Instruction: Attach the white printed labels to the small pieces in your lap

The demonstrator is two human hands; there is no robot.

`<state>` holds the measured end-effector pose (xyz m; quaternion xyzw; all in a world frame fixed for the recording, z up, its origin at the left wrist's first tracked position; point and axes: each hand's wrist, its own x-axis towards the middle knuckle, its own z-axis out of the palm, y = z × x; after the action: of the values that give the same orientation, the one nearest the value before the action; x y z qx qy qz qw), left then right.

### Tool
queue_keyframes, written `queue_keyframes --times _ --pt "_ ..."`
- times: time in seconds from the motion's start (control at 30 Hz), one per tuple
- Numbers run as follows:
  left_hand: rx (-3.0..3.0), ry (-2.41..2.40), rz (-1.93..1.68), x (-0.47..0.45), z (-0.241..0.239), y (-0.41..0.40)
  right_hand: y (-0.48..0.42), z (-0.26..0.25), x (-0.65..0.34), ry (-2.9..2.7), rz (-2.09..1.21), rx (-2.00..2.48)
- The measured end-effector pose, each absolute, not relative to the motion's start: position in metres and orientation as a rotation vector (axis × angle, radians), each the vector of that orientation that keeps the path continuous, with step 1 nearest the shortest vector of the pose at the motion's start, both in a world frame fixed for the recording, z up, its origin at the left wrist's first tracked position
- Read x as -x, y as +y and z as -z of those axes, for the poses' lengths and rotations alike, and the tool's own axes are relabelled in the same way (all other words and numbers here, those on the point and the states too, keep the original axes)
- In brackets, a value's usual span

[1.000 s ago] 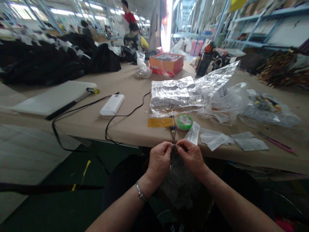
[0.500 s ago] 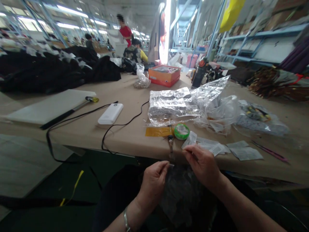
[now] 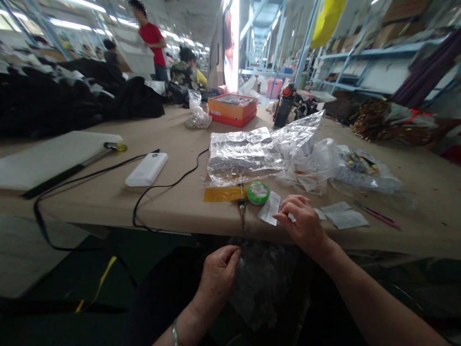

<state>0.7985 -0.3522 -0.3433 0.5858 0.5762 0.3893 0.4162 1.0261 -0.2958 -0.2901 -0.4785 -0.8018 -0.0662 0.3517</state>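
Observation:
My left hand (image 3: pixel 220 271) is below the table's front edge, above my lap. Thumb and forefinger are pinched together; whatever they hold is too small to make out. My right hand (image 3: pixel 302 223) hovers at the table's front edge over small pale sheets, its fingers loosely bent and thumb apart from them. Just left of it lies a small translucent sheet (image 3: pixel 270 208). Beside that sits a round green tub (image 3: pixel 258 192) with whitish contents. A slim pen-like tool with a metal tip (image 3: pixel 242 211) points toward me, across a yellow-brown strip (image 3: pixel 219 194).
Clear plastic packets (image 3: pixel 245 154) lie behind the tub. A white power bank (image 3: pixel 147 169) and a black cable are to the left. Pink tweezers (image 3: pixel 378 215) and another sheet (image 3: pixel 344 215) lie right. Farther back stand an orange box (image 3: pixel 233 110) and a dark bottle (image 3: pixel 284 106).
The view has shifted a little to the right. My right hand has moved from a pinch to parted fingers over the sheets. The whitish bit at my left fingertips no longer shows.

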Motion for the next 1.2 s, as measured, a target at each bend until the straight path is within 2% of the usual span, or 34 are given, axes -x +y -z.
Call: queue_keyframes --times 0.23,0.47,0.73,0.9,1.2 --pt "-1.455 1.358 -0.900 -0.815 0.349 -0.360 -0.321 0.323 -1.027 -2.259 0.301 1.388" --pt "-1.365 1.264 -0.859 -0.836 0.337 -0.361 -0.313 0.320 -1.034 -2.129 0.212 1.210" --pt "-0.375 0.737 -0.837 -0.871 0.314 -0.358 -0.354 0.318 -1.030 -2.110 0.157 0.991" --pt "-0.264 0.702 -0.879 -0.884 0.317 -0.350 -0.379 0.320 -1.027 -2.168 0.109 0.902" --pt "-0.496 0.990 -0.762 -0.884 0.321 -0.356 -0.342 0.326 -1.081 -2.096 0.365 1.393"
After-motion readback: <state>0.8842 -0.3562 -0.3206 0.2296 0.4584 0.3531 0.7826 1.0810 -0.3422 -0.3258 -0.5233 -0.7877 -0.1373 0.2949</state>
